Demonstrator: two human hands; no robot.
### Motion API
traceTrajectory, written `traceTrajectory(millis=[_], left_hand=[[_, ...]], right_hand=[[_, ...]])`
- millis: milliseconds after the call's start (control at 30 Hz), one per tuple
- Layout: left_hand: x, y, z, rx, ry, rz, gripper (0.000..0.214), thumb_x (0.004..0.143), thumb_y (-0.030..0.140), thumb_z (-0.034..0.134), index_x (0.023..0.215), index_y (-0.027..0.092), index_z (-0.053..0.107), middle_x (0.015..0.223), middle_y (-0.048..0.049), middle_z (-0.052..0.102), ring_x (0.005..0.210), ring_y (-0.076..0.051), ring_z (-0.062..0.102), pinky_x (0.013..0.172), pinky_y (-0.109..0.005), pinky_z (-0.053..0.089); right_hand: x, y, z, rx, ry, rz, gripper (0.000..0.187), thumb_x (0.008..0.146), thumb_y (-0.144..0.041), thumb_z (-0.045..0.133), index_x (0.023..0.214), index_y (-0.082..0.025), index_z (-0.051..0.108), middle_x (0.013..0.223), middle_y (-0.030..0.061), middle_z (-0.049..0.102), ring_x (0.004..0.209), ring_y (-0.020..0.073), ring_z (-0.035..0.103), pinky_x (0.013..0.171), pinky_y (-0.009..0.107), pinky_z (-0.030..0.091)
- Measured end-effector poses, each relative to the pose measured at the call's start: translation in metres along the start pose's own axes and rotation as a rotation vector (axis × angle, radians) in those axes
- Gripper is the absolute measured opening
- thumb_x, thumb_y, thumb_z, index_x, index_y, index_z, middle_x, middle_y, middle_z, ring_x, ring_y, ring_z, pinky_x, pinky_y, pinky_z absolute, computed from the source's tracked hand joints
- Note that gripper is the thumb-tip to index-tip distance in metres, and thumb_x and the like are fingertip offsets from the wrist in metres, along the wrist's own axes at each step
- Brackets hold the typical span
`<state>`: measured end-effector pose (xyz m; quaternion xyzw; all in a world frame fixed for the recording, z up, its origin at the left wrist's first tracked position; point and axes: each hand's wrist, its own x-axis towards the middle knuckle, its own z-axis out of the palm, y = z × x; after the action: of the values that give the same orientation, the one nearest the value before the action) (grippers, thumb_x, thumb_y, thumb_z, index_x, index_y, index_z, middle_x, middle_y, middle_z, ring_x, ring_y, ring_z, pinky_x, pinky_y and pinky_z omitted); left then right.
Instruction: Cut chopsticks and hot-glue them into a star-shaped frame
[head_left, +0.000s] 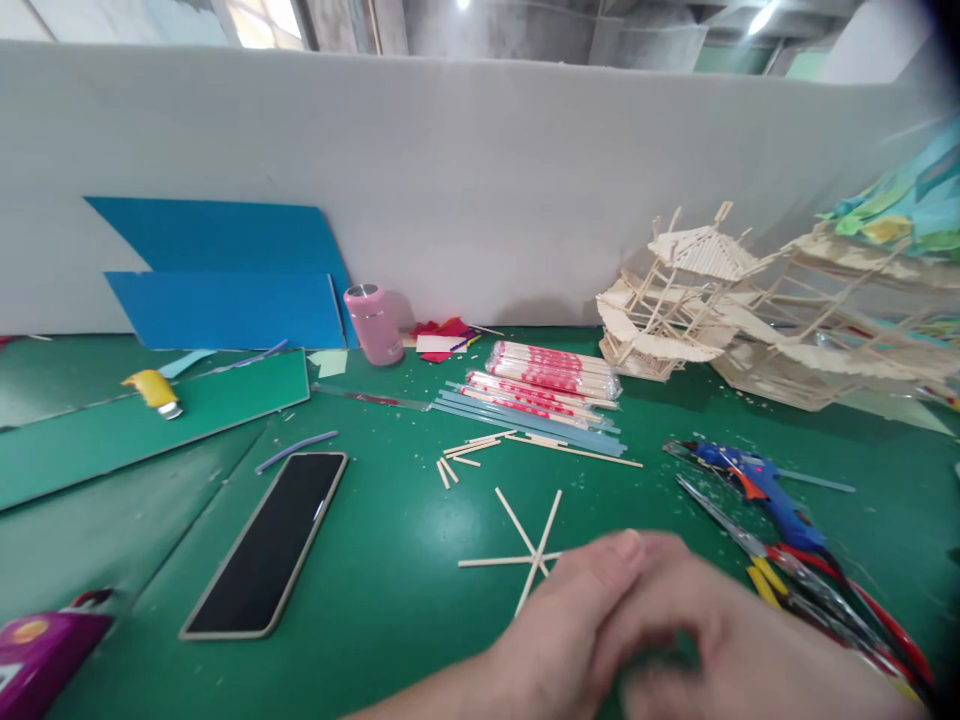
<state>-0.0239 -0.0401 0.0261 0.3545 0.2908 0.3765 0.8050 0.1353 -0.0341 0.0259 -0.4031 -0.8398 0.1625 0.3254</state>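
My left hand and my right hand meet at the lower right of centre, overlapping over the green table. The fingers curl together, partly hidden and smeared by motion, so I cannot tell whether anything is between them. Just beyond my left hand lies a star of thin wooden sticks that cross at one middle point. My left hand covers part of its right and near side. Farther back are several short cut sticks. A blue hot glue gun lies to the right, beside scissors.
Wrapped stick bundles and pale glue sticks lie behind. At left are a phone, a yellow cutter and a purple object. A pink bottle, blue boards and a stick-built model stand by the partition.
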Motion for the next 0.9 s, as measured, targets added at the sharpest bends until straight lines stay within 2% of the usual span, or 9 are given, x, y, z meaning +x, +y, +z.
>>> traceTrajectory(millis=[67, 133, 167, 300, 400, 500, 600, 733, 900], left_hand=[[-0.005, 0.002, 0.0, -0.01, 0.073, 0.043, 0.038, 0.081, 0.042, 0.042, 0.11, 0.02, 0.051, 0.112, -0.0089, 0.054, 0.102, -0.022, 0.051, 0.086, -0.039, 0.038], [-0.012, 0.007, -0.012, 0.288, 0.157, 0.148, 0.033, 0.084, 0.039, 0.037, 0.094, 0.018, 0.061, 0.111, -0.009, 0.054, 0.107, -0.021, 0.047, 0.089, -0.037, 0.037], [-0.015, 0.01, -0.022, 0.52, 0.186, 0.233, 0.027, 0.081, 0.037, 0.044, 0.089, 0.018, 0.062, 0.107, -0.0086, 0.055, 0.104, -0.021, 0.048, 0.088, -0.036, 0.037], [-0.014, 0.025, -0.077, 1.401, 0.422, 0.434, 0.018, 0.08, 0.024, 0.047, 0.09, 0.018, 0.06, 0.091, -0.0065, 0.058, 0.088, -0.019, 0.051, 0.078, -0.036, 0.04], [-0.003, 0.04, -0.115, 2.035, 0.453, 0.439, 0.019, 0.082, 0.019, 0.041, 0.086, 0.018, 0.06, 0.081, -0.0052, 0.059, 0.078, -0.019, 0.051, 0.069, -0.035, 0.04], [0.006, 0.055, -0.136, 2.177, 0.453, 0.426, 0.021, 0.081, 0.015, 0.04, 0.075, 0.017, 0.06, 0.074, -0.0062, 0.057, 0.078, -0.021, 0.049, 0.072, -0.039, 0.036], [0.011, 0.067, -0.144, 2.262, 0.454, 0.411, 0.023, 0.08, 0.012, 0.041, 0.067, 0.016, 0.059, 0.07, -0.0067, 0.055, 0.078, -0.022, 0.046, 0.074, -0.041, 0.033], [0.015, 0.072, -0.145, 2.339, 0.405, 0.398, 0.022, 0.078, 0.011, 0.042, 0.064, 0.017, 0.058, 0.068, -0.0057, 0.054, 0.077, -0.021, 0.045, 0.074, -0.04, 0.032], [0.025, 0.063, -0.143, 2.401, 0.24, 0.409, 0.018, 0.079, 0.013, 0.044, 0.068, 0.017, 0.058, 0.072, -0.0051, 0.055, 0.079, -0.02, 0.046, 0.075, -0.037, 0.032]], right_hand=[[0.012, 0.017, -0.001, -0.035, 0.071, 0.156, 0.018, 0.08, -0.03, 0.05, 0.086, -0.026, 0.066, 0.079, 0.0004, 0.067, 0.075, 0.0139, 0.062, 0.068, 0.025, 0.05], [0.017, 0.035, -0.002, -0.111, 0.365, 0.338, 0.021, 0.079, -0.031, 0.052, 0.097, -0.025, 0.061, 0.092, 0.0029, 0.065, 0.086, 0.0175, 0.06, 0.08, 0.033, 0.046], [0.017, 0.041, -0.001, -0.094, 0.426, 0.398, 0.026, 0.078, -0.032, 0.052, 0.102, -0.024, 0.058, 0.098, 0.0041, 0.062, 0.09, 0.0187, 0.058, 0.082, 0.035, 0.045], [0.005, 0.049, 0.018, 0.039, 0.37, 0.436, 0.024, 0.079, -0.032, 0.05, 0.102, -0.024, 0.055, 0.096, 0.0044, 0.06, 0.08, 0.017, 0.06, 0.072, 0.03, 0.048], [-0.004, 0.049, 0.039, 0.028, 0.414, 0.356, 0.018, 0.08, -0.027, 0.048, 0.096, -0.022, 0.057, 0.089, 0.0041, 0.06, 0.069, 0.0147, 0.059, 0.066, 0.029, 0.048], [-0.008, 0.057, 0.053, 0.004, 0.47, 0.305, 0.019, 0.08, -0.023, 0.048, 0.096, -0.021, 0.056, 0.091, 0.0056, 0.058, 0.072, 0.0159, 0.058, 0.067, 0.03, 0.048], [-0.012, 0.068, 0.058, 0.009, 0.482, 0.307, 0.021, 0.079, -0.023, 0.049, 0.098, -0.021, 0.057, 0.095, 0.0067, 0.059, 0.083, 0.0187, 0.058, 0.076, 0.035, 0.047], [-0.016, 0.078, 0.062, 0.245, 0.472, 0.461, 0.027, 0.08, -0.028, 0.05, 0.105, -0.022, 0.055, 0.098, 0.006, 0.061, 0.085, 0.0191, 0.061, 0.081, 0.038, 0.048], [-0.015, 0.078, 0.065, 0.558, 0.465, 0.629, 0.034, 0.078, -0.03, 0.053, 0.112, -0.022, 0.052, 0.104, 0.0076, 0.06, 0.089, 0.0209, 0.061, 0.081, 0.042, 0.048]])
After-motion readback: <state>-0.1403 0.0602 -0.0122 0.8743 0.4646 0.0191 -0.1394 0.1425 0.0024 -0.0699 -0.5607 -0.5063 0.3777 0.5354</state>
